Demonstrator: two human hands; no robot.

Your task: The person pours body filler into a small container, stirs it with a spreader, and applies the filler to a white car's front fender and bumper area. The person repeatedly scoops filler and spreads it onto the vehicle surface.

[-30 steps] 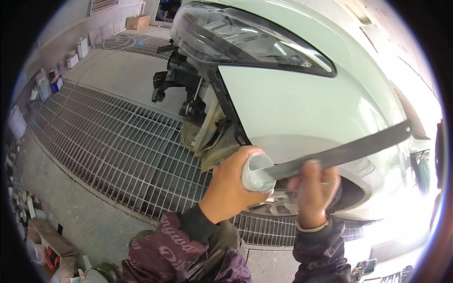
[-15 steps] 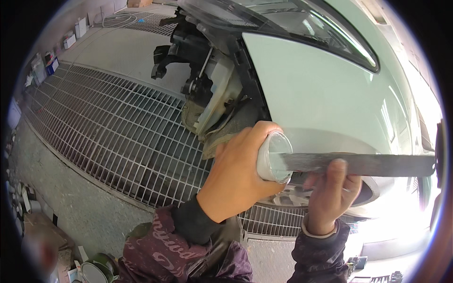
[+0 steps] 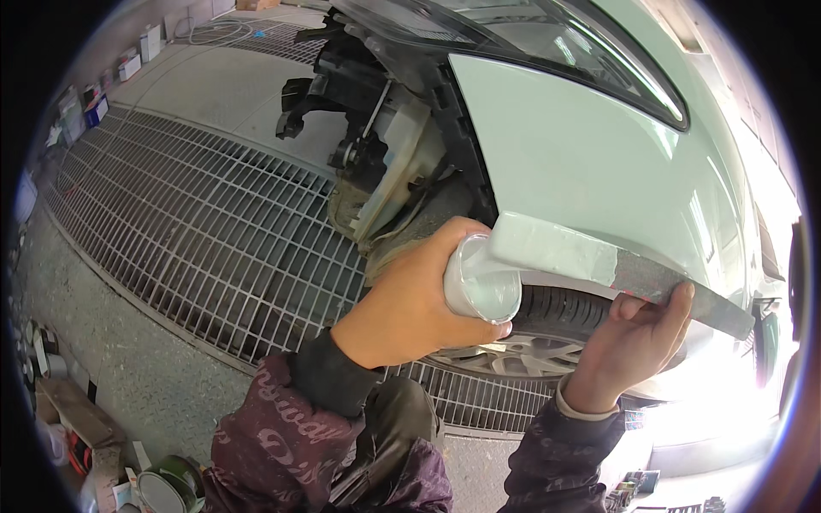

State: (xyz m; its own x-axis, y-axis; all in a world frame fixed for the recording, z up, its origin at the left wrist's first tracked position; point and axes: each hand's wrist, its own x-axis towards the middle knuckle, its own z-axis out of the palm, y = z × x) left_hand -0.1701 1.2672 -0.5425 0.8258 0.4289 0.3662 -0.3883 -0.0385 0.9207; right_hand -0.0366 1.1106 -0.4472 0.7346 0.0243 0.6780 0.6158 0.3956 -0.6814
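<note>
My left hand (image 3: 406, 295) is wrapped round a clear plastic cup (image 3: 462, 286), tilted with its mouth to the right. Pale green-grey paint (image 3: 494, 295) lies inside it. My right hand (image 3: 637, 346) grips a long flat mixing stick (image 3: 654, 278) by its dark end. Wet pale paint covers the stick's left half, which is out of the cup and lies across its upper rim. Just beyond both hands stands a pale green car, its fender (image 3: 556, 145) nearest to them.
Below the fender shows a wheel (image 3: 513, 355). The car's front is stripped, with dark brackets and a whitish plastic tank (image 3: 398, 162) exposed. Metal floor grating (image 3: 214, 231) runs along the left. At lower left are an open tin (image 3: 167, 492) and cardboard (image 3: 77, 410).
The stick has come up out of the cup and tilted, its paint-coated end now showing. My right hand has moved right, and the cup has shifted slightly left.
</note>
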